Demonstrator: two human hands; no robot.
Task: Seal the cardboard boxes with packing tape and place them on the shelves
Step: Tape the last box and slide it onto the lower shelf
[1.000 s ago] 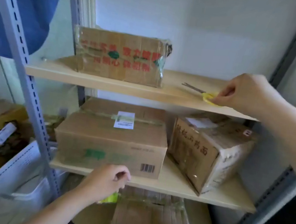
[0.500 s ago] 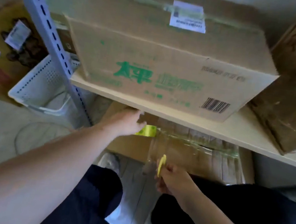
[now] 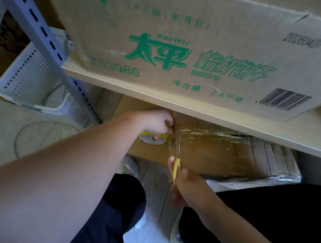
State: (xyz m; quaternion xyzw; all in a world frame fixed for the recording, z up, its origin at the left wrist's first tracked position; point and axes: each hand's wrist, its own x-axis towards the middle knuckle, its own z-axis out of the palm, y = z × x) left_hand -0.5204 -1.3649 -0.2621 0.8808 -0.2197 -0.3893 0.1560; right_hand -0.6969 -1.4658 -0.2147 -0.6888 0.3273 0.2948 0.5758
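Under the wooden shelf point(image 3: 208, 113) lies a cardboard box point(image 3: 212, 158) on the floor, its top covered with shiny clear tape. The left hand point(image 3: 155, 121) grips a yellow tape roll point(image 3: 153, 138) at the box. The right hand point(image 3: 184, 184) holds yellow scissors point(image 3: 176, 166), blades probably at the tape strip. On the shelf above stands a big green-printed box point(image 3: 188, 42); a white basket point(image 3: 28, 78) stands left.

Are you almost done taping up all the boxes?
One box with green print already sits on the shelf. Below it, the lower box is being taped: the left hand holds the tape roll, the right hand aims yellow scissors at the strip. The cut remains.
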